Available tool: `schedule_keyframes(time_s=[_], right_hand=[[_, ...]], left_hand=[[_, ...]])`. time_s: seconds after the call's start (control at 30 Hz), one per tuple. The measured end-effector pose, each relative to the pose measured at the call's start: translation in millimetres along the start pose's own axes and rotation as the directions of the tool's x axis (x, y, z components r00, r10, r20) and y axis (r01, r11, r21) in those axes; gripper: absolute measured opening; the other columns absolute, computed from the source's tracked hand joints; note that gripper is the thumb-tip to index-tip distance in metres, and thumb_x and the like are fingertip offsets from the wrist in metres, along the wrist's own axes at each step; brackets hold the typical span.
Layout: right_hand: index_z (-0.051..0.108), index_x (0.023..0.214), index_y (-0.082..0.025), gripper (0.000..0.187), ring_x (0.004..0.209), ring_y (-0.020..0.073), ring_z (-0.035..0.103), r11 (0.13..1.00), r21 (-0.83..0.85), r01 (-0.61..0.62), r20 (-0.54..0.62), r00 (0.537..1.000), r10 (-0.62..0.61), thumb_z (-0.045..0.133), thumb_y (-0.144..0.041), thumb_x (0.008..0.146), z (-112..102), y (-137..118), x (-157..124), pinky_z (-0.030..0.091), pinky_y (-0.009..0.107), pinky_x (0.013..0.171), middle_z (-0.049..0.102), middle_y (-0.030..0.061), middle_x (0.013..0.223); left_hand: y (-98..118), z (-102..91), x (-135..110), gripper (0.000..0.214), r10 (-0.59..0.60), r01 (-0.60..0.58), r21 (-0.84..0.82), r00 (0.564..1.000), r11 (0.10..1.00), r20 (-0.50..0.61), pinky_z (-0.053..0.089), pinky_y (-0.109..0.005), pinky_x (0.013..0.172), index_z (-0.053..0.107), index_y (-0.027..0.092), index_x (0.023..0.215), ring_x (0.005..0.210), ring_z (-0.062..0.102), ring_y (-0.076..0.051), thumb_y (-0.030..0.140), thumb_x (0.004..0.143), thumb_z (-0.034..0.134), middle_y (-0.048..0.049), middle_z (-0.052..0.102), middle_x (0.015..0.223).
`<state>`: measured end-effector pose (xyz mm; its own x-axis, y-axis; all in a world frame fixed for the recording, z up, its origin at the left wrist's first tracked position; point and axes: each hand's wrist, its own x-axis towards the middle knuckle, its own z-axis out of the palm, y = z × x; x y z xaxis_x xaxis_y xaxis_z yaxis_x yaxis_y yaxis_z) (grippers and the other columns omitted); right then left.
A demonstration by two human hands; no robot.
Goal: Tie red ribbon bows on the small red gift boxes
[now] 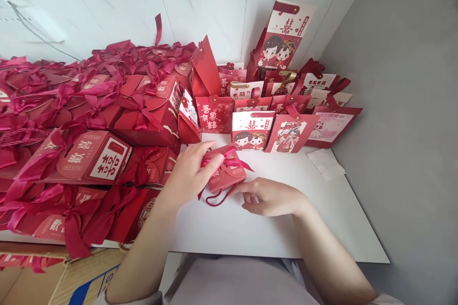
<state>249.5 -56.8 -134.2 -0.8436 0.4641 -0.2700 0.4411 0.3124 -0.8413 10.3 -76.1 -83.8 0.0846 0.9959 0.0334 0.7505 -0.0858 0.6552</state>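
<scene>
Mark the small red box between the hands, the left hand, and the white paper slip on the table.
small red box (229,178), head view, on its red front face.
left hand (189,171), head view, on the back of the hand.
white paper slip (326,164), head view, on its flat middle.

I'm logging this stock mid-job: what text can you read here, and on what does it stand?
"囍": white end label of the big box.
"歡喜": red side of that same box.
"吾家有囍": red bag.
"囍": tall bag at the wall.
"囍": couple bag.
Print on the small box under the left hand and on the other bags is too small to read.
</scene>
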Motion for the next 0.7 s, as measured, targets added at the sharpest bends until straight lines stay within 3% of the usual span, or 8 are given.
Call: schedule_keyframes(time_s=[0.07,0.13,0.23,0.33,0.53,0.7], right_hand=[[0.071,0.11,-0.024,0.033,0.069,0.0147,0.061,0.999,-0.019,-0.043,0.01,0.999,0.043,0.056,-0.016,0.081,1.1,-0.7,-0.9,0.044,0.025,0.063,0.065,-0.0008,0.08],[0.071,0.097,-0.022,0.022,0.068,0.0149,0.06,0.996,-0.026,-0.087,0.006,0.996,0.087,0.056,-0.017,0.082,-2.7,0.6,-6.0,0.043,0.025,0.061,0.065,0.0,0.08],[0.067,0.084,-0.022,0.012,0.067,0.015,0.059,0.99,0.0,-0.139,-0.016,0.99,0.139,0.056,-0.022,0.085,-12.8,3.7,-16.4,0.042,0.025,0.059,0.066,-0.0009,0.077],[0.067,0.088,-0.024,0.013,0.072,0.0164,0.061,0.986,0.034,-0.165,-0.115,0.979,0.168,0.055,-0.029,0.091,-21.2,5.5,-23.6,0.044,0.027,0.064,0.069,-0.0015,0.078],[0.065,0.096,-0.025,0.02,0.077,0.0175,0.062,0.985,0.092,-0.143,-0.365,0.916,0.167,0.051,-0.039,0.097,-25.3,7.4,-22.9,0.046,0.03,0.073,0.069,-0.0011,0.082],[0.064,0.1,-0.024,0.023,0.082,0.0188,0.064,0.987,0.141,-0.078,-0.497,0.857,0.139,0.053,-0.043,0.096,-24.4,13.8,-20.3,0.047,0.031,0.074,0.07,0.0014,0.09]], left_hand=[[6.5,-3.1,-1.8,0.072,0.092,-0.111,0.151,0.988,0.982,0.128,0.037,-0.045,0.116,0.05,0.026,0.144,0.14,0.045,-0.032,0.063,0.084,0.064,-0.0076,0.051,0.151],[11.8,-1.6,-2.7,0.092,0.103,-0.153,0.226,0.97,0.962,0.219,0.039,-0.046,0.113,0.041,0.027,0.151,0.141,0.043,-0.034,0.061,0.073,0.076,-0.0091,0.046,0.154],[17.4,2.7,-3.0,0.094,0.046,-0.113,0.291,0.972,0.95,0.229,0.047,-0.046,0.103,0.033,0.029,0.154,0.136,0.049,-0.034,0.057,0.075,0.074,-0.0111,0.048,0.151],[19.3,2.7,-3.6,0.1,0.028,-0.098,0.319,0.976,0.943,0.218,0.051,-0.047,0.094,0.025,0.031,0.157,0.131,0.053,-0.036,0.056,0.074,0.073,-0.0112,0.051,0.147],[12.8,-7.4,-8.1,0.103,0.07,-0.161,0.297,0.952,0.941,0.297,0.052,-0.046,0.097,0.026,0.031,0.157,0.127,0.056,-0.034,0.041,0.068,0.077,-0.0106,0.051,0.145],[6.7,-21.7,-24.0,0.102,0.161,-0.187,0.083,0.955,0.979,0.251,0.049,-0.039,0.109,0.024,0.031,0.157,0.139,0.047,-0.03,0.04,0.071,0.079,-0.0085,0.04,0.154]])
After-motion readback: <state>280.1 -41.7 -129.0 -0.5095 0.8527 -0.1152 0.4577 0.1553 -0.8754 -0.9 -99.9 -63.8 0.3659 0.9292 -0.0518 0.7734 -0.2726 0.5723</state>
